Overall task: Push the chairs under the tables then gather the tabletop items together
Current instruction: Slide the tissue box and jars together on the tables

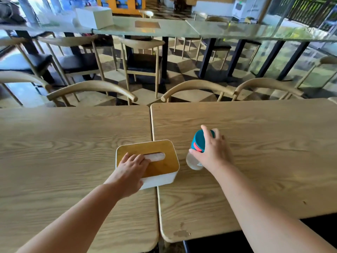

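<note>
A white tissue box [160, 177] with a wooden lid sits across the seam between two wooden tables [73, 143]. My left hand [130, 170] grips its near left corner, fingers lying on the lid beside the slot. Just right of the box stands a clear bottle [194, 162] with a teal cap and a red tab. My right hand [212, 150] is closed around its cap and upper part. Beyond the far table edge, three wooden chair backs [91, 90] [198, 86] [268, 84] stand close against the tables.
Across a checkered floor, a row of glossy tables [164, 28] carries a white box [94, 16], with more chairs [144, 57] tucked under it. The right wooden table [255, 143] stretches off to the right.
</note>
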